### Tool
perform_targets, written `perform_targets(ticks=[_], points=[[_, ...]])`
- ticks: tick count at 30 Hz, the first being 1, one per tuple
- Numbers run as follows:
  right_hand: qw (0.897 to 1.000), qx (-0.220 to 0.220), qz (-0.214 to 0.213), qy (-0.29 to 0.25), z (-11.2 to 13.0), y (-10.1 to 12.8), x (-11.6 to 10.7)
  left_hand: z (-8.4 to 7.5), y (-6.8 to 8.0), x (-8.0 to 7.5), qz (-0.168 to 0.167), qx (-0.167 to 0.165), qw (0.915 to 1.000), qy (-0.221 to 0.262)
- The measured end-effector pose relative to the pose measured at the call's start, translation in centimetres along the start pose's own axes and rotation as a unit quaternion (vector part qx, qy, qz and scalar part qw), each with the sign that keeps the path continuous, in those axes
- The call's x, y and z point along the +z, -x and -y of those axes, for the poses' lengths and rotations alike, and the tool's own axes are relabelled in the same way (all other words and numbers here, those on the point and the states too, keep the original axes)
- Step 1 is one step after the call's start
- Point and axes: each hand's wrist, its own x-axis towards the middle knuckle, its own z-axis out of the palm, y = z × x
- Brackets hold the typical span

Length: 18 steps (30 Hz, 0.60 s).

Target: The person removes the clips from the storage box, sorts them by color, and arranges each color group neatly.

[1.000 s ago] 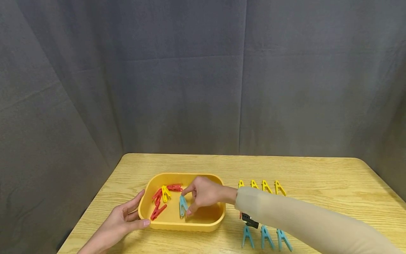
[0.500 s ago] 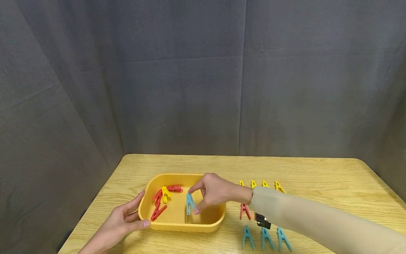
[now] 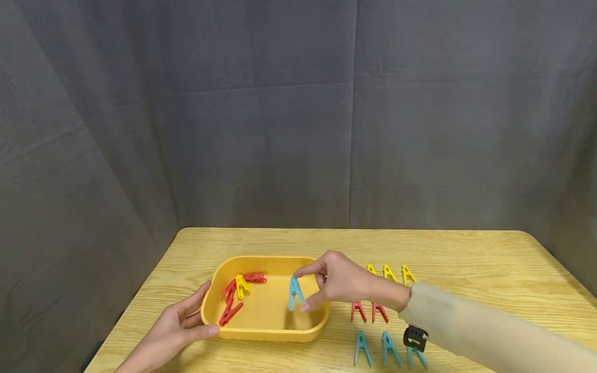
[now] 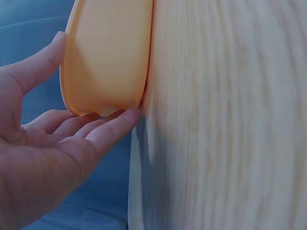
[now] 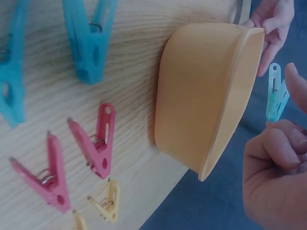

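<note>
My right hand [image 3: 313, 290] pinches a light blue clothespin [image 3: 294, 293] between thumb and forefinger, held above the right part of the yellow tub [image 3: 261, 334]. In the right wrist view the blue clothespin [image 5: 277, 94] hangs past the tub's rim [image 5: 235, 96]. My left hand [image 3: 186, 324] rests open against the tub's left end, fingers straight along its wall [image 4: 105, 57]. Inside the tub lie several red clothespins [image 3: 230, 311] and a yellow one [image 3: 241, 285].
On the wooden table [image 3: 466, 259] right of the tub, clothespins lie in rows: yellow ones [image 3: 396, 273] at the back, two red ones [image 3: 368, 311] in the middle, blue ones [image 3: 373, 349] at the front. A grey curtain hangs behind.
My right hand has lifted the blue clothespin off the tub's floor and carried it up and to the right. The left hand has stayed at the tub's left end.
</note>
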Motion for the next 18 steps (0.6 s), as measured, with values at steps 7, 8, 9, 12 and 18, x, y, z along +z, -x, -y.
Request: perform_targets(ticks=[7,8,9,12,18], points=[[0.999,0.001,-0.027,-0.02,-0.4,2.5,-1.0,0.1,0.1,0.0,0.001,0.004,1.0,0.001],[0.999,-0.002,-0.029,-0.023,-0.5,2.8,-1.2,0.1,0.1,0.0,0.001,0.005,1.0,0.002],[0.999,-0.005,-0.03,-0.026,-0.6,3.2,-1.3,0.1,0.1,0.0,0.002,0.005,1.0,0.003],[0.999,-0.015,-0.036,-0.033,-1.1,4.2,-1.8,0.1,0.1,0.0,0.001,0.006,1.0,0.003],[0.997,-0.012,-0.051,-0.056,-2.1,6.4,-2.4,0.0,0.1,0.0,-0.005,-0.01,0.9999,0.006]])
